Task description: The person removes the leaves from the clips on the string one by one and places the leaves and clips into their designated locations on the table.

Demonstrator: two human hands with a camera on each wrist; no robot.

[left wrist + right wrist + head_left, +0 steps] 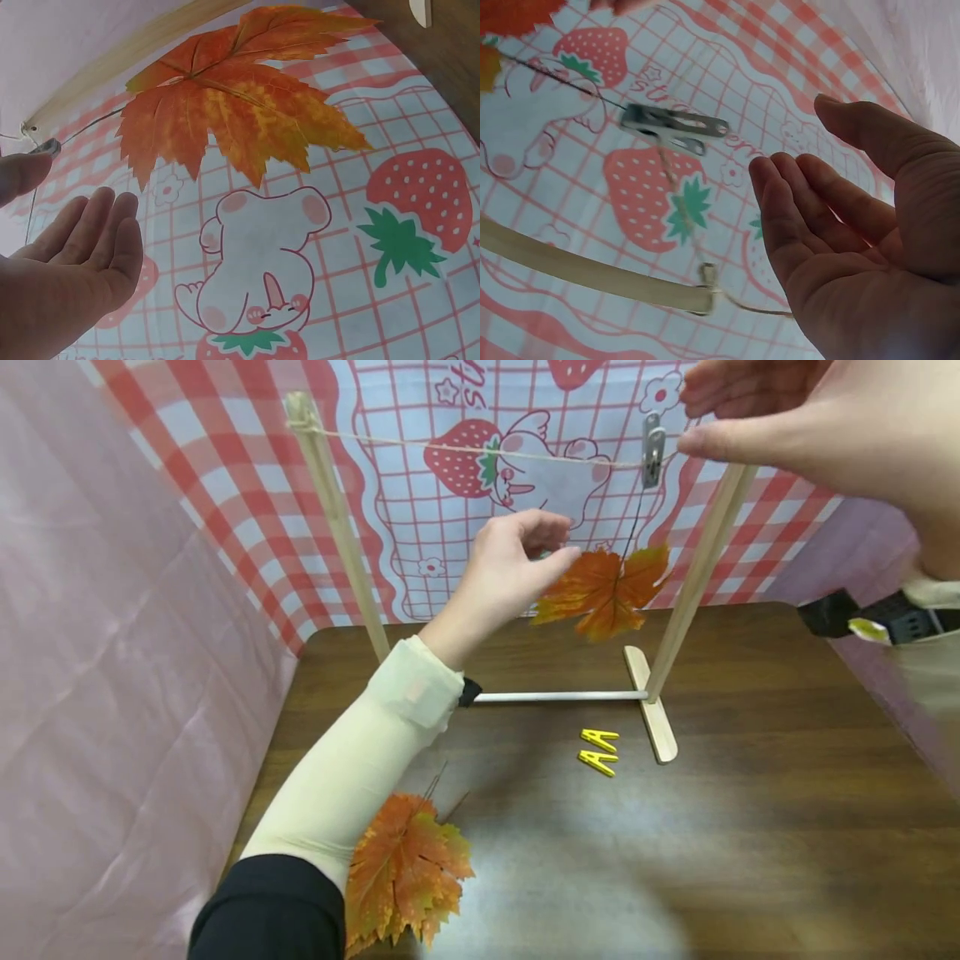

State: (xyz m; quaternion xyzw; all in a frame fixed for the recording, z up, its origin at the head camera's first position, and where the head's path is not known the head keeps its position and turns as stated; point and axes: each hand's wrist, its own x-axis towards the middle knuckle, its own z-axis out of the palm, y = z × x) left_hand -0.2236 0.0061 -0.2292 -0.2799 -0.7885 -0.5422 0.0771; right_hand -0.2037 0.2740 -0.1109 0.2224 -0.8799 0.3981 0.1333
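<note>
An orange maple leaf [611,589] hangs by its dark stem from a grey metal clothespin [653,450], which is clipped on a string [480,450] near the right post. My left hand [517,552] is beside the leaf with fingers relaxed and holds nothing; in the left wrist view the palm shows below the leaf [225,105]. To the right of the clothespin is my right hand [817,435], thumb and fingers apart. In the right wrist view a gap lies between the right fingertips [780,165] and the clothespin [673,124].
The string runs between two wooden posts [341,518], joined low down by a white rod [562,697]. Two yellow clothespins [598,752] lie on the brown table [750,827]. Several stacked maple leaves [408,868] lie at the front, partly behind my left forearm.
</note>
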